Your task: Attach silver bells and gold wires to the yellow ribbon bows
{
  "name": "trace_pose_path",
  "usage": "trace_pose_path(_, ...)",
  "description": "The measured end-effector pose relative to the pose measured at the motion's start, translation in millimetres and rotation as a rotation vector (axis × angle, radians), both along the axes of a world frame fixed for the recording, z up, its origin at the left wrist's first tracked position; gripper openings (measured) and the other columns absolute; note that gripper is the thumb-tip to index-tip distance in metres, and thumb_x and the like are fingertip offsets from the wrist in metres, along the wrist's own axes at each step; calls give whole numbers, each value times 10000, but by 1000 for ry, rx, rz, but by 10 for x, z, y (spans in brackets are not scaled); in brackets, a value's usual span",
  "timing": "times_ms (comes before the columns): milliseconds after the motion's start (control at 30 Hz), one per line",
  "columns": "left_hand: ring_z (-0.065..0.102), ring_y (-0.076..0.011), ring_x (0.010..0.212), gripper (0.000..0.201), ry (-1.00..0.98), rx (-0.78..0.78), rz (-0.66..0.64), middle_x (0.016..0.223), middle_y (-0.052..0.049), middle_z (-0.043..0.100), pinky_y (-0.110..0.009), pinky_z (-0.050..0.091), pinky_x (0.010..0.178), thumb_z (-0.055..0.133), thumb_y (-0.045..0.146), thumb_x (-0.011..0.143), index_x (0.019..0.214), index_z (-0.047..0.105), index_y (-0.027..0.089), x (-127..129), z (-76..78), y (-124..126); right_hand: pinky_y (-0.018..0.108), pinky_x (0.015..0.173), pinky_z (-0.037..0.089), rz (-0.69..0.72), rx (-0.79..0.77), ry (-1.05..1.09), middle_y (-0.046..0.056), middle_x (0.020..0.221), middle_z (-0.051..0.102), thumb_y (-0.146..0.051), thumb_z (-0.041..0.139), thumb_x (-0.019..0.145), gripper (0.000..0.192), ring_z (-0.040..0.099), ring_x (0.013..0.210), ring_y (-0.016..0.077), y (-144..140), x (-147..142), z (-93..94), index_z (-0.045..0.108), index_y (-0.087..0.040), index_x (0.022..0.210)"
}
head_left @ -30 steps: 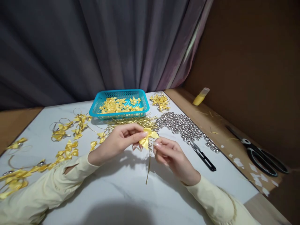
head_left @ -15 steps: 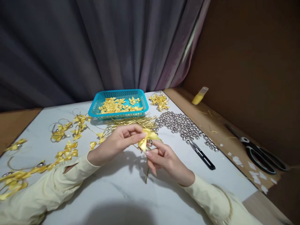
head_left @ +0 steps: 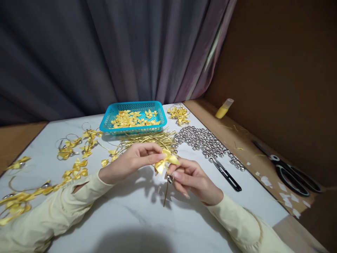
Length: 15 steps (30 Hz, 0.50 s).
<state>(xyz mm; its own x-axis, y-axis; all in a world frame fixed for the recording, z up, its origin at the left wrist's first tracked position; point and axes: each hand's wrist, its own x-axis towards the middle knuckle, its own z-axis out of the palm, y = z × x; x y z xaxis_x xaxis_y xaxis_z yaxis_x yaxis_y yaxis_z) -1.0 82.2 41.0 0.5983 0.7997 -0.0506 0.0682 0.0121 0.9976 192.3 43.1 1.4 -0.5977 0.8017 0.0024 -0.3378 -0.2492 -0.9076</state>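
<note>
My left hand (head_left: 131, 162) pinches a small yellow ribbon bow (head_left: 165, 161) just above the white table (head_left: 137, 218). My right hand (head_left: 193, 179) meets it from the right, its fingers closed on the gold cord (head_left: 165, 192) that hangs down from the bow, with a small silver bell (head_left: 170, 179) at its fingertips. Both sleeves are pale yellow.
A turquoise basket (head_left: 110, 118) of yellow bows stands at the back, with gold cords (head_left: 150, 137) in front of it. Silver bells (head_left: 207, 142) and black snips (head_left: 226, 174) lie to the right. Finished bows (head_left: 76, 151) lie left. Large scissors (head_left: 292, 172) and a yellow bottle (head_left: 223, 108) rest on the wooden ledge.
My right hand slid down along the cord and came back up under the bow; the silver bell now shows at its fingertips. My left hand kept hold of the bow.
</note>
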Motion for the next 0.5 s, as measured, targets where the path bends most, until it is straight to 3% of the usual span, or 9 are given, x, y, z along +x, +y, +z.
trace_pose_path(233,571,-125,673,175,36,39,5,735,-27,631,-232,455,629,598,324,811,820,656,160,-8,25,0,211,399,216,-330,222,-153,-63,447,491,-310,533,851,154,367,363,63,20,61,33,593,-193,932)
trace_pose_path(500,557,-96,660,123,25,53,41,723,7,619,-192,424,602,617,291,808,792,659,176,2,51,-1,227,437,275,-602,377,-240,-42,482,539,-284,532,864,159,446,432,92,19,76,30,564,-191,989)
